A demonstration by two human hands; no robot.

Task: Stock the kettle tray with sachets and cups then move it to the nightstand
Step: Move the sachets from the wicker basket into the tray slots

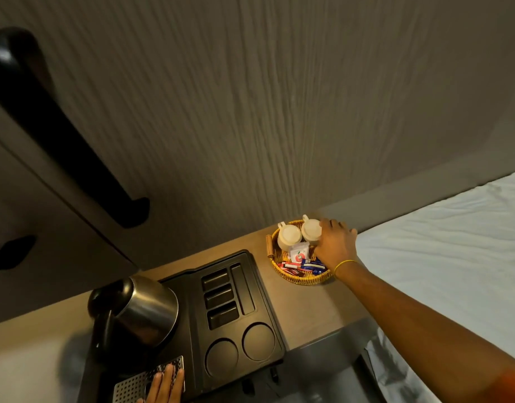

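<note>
A black kettle tray [189, 321] lies on the wooden counter, with empty slot compartments [221, 295] and two empty round cup wells [240, 349]. A steel kettle [140, 309] stands on its left part. Farther back sits a wicker basket [301, 279] holding two upturned white cups [289, 237], a white sachet [299, 253] and red and blue stick sachets [304, 267]. My right hand [334, 242] reaches into the basket and grips the right cup [311, 229]. My left hand [166, 386] rests flat on the tray's perforated metal grille [134, 385], fingers spread.
A textured grey wall rises behind the counter [303, 309]. A cupboard door with a long black handle [61, 141] hangs at the upper left. A bed with white sheets [454, 242] lies to the right of the counter.
</note>
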